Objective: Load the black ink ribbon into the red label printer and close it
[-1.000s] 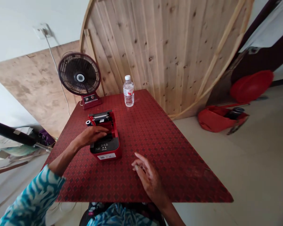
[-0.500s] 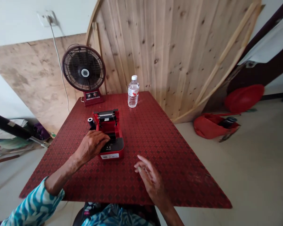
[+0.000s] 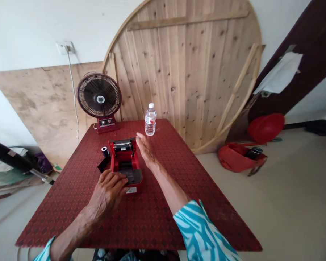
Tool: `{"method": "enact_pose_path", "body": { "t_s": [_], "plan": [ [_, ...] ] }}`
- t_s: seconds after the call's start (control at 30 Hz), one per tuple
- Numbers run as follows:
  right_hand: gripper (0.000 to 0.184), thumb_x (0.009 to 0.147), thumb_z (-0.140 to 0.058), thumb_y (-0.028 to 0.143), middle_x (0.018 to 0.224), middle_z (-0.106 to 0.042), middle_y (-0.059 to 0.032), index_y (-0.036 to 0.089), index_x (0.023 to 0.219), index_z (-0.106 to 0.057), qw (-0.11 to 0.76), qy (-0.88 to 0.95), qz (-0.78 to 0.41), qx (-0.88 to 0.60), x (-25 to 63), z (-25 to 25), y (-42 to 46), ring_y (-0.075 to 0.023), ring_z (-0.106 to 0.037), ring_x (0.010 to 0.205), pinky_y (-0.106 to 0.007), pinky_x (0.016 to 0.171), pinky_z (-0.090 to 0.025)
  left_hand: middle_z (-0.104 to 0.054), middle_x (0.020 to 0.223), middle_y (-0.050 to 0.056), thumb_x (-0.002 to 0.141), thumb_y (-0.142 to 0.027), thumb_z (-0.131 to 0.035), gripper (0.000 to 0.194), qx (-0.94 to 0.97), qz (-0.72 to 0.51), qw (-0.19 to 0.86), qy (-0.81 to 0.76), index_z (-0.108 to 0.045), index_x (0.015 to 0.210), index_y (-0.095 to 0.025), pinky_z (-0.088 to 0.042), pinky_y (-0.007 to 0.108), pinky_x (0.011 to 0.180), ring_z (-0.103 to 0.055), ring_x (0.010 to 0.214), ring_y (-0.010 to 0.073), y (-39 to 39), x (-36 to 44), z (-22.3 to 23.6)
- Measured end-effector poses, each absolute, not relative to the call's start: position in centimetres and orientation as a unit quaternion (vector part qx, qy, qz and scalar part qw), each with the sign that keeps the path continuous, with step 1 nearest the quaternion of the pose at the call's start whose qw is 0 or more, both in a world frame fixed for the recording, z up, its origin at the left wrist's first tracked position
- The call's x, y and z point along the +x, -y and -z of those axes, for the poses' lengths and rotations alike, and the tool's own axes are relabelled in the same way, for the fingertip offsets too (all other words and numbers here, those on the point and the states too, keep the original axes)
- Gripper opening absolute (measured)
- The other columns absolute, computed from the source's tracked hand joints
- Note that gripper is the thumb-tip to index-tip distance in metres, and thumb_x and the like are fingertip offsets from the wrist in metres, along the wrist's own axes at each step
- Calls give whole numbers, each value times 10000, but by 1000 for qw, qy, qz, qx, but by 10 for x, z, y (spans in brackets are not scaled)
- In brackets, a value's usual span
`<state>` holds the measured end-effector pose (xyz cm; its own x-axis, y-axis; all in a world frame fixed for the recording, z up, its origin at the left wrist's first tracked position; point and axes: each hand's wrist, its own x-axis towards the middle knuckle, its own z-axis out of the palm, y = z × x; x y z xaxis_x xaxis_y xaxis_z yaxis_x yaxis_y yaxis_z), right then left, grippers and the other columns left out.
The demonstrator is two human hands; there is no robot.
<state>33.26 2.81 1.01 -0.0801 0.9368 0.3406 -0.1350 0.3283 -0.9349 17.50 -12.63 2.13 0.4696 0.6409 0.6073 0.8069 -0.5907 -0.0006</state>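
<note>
A small red and black label printer [image 3: 138, 176] stands on the table with its lid [image 3: 122, 145] raised. From inside it, a black strip [image 3: 128, 173] runs forward over the front top. My left hand [image 3: 108, 190] is at the printer's front left, fingers closed on the strip's near end; the thumb is hidden. Against the right edge of the raised lid is my right hand [image 3: 146, 150], fingers stretched out and holding nothing. Left of the printer stands a dark roll with a white end [image 3: 104, 150], and a loose black piece [image 3: 104, 164] lies by it.
A water bottle [image 3: 150, 120] stands behind the printer, and a dark red fan [image 3: 100, 98] is at the table's back left. The table [image 3: 184, 192] has a red patterned cover. A round wooden board [image 3: 184, 79] leans on the wall. On the floor at right sits a red container [image 3: 229, 157].
My right hand has moved from the table's front right up to the raised lid. My left hand has come toward me, with the black strip now stretched over the printer's front. The view has tilted up.
</note>
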Motion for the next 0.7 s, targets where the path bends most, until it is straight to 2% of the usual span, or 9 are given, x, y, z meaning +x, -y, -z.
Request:
{"method": "enact_pose_path", "body": {
  "t_s": [0.1, 0.23, 0.37, 0.47, 0.57, 0.7],
  "plan": [
    [500, 840, -510, 642, 1214, -638, -41, 278, 1164, -622, 580, 572, -456, -358, 323, -3, -42, -250, -537, 1198, -472, 1045, -410, -728, 1042, 48, 922, -201, -539, 171, -842, 283, 150, 433, -663, 1038, -184, -382, 395, 983, -640, 964, 192, 134, 175, -18],
    [474, 907, -461, 561, 1063, -696, -49, 231, 1225, -580, 602, 589, -412, -348, 334, 9, -12, -222, -584, 1115, -444, 1054, -394, -716, 1075, 63, 929, -193, -528, 198, -837, 281, 150, 445, -651, 1083, -174, -382, 405, 1003, -631, 997, 197, 140, 176, -15],
    [389, 969, -408, 455, 1045, -694, -60, 217, 1240, -554, 603, 632, -368, -319, 343, 21, 22, -210, -607, 1096, -416, 1029, -417, -710, 1065, 65, 929, -173, -514, 207, -835, 289, 134, 448, -648, 1088, -184, -382, 419, 1002, -627, 996, 202, 140, 174, -12],
    [367, 991, -386, 400, 990, -695, -47, 245, 1306, -491, 602, 679, -311, -284, 347, 35, 32, -214, -604, 1110, -437, 1021, -423, -696, 1097, 70, 936, -223, -514, 211, -841, 305, 103, 436, -637, 1106, -200, -367, 429, 1021, -610, 1041, 211, 136, 164, -11],
    [371, 997, -376, 375, 1026, -694, -50, 268, 1346, -448, 590, 713, -259, -275, 350, 45, 32, -225, -596, 1124, -468, 1013, -423, -651, 1191, 113, 960, -295, -466, 291, -816, 329, 76, 470, -589, 1196, -176, -383, 424, 999, -574, 1108, 227, 125, 148, -8],
    [370, 1008, -345, 352, 1044, -699, -53, 270, 1357, -435, 583, 722, -243, -281, 352, 49, 31, -225, -596, 1137, -471, 1002, -431, -624, 1260, 138, 974, -407, -406, 390, -789, 316, 90, 519, -586, 1218, -161, -382, 437, 981, -543, 1166, 260, 110, 131, -1]
  ]
}}
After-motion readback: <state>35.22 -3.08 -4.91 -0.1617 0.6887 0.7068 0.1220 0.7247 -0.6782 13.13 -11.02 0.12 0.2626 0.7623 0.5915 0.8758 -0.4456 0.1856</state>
